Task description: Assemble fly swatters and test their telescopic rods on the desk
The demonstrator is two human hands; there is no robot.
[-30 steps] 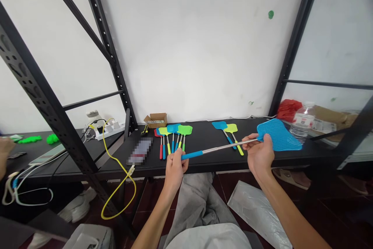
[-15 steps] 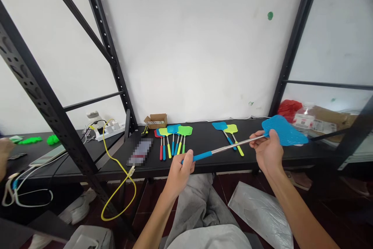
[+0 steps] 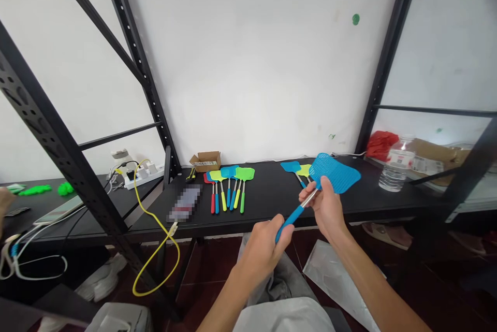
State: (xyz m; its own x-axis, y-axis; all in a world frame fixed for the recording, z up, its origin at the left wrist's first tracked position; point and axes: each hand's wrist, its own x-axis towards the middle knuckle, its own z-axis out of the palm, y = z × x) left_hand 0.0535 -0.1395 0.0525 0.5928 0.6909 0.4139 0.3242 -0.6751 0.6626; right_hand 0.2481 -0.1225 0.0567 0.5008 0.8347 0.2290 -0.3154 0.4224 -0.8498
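In front of me a blue fly swatter (image 3: pixel 334 172) with a metal shaft is held between both hands, tilted with its head up to the right. My left hand (image 3: pixel 267 244) is wrapped round its blue handle. Up at the neck, where shaft meets head, my right hand (image 3: pixel 326 205) pinches it. The shaft looks short now. Behind the held swatter lie another blue swatter (image 3: pixel 291 167) and a yellow-green swatter (image 3: pixel 304 170), both partly covered. To their left, several swatters (image 3: pixel 229 187) in red, blue, yellow and green lie in a row, handles toward me.
On the black table (image 3: pixel 267 202) are a small cardboard box (image 3: pixel 205 161), a blurred phone-like object (image 3: pixel 185 202) and a yellow cable (image 3: pixel 155 217). A water bottle (image 3: pixel 396 166) stands right, by a rack post (image 3: pixel 388 57). Another person's hand (image 3: pixel 4 200) shows far left.
The swatter's shaft has shortened as my hands came closer together. My right hand moved left with the head, and my left hand moved right and slightly down.
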